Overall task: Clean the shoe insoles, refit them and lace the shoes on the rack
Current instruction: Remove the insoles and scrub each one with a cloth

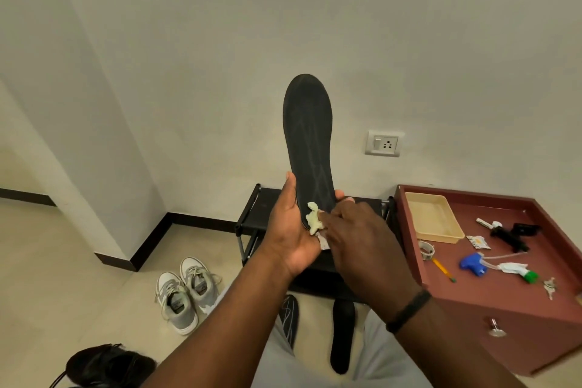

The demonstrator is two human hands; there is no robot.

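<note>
Plain wall, hands (318, 230) gripping long black patterned insole (308, 138)

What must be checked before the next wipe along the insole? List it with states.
1. Left hand grips the heel end of the long black patterned insole, held upright: ok.
2. Right hand pinches the small pale yellow-green cloth wad against the insole: ok.
3. Insole surface above the cloth is unobstructed: ok.
4. Cloth dampness: cannot tell.
5. Blue and green spray-bottle head lies on the maroon cabinet top: ok.
6. Two more black insoles wait on the lap: ok.
</note>
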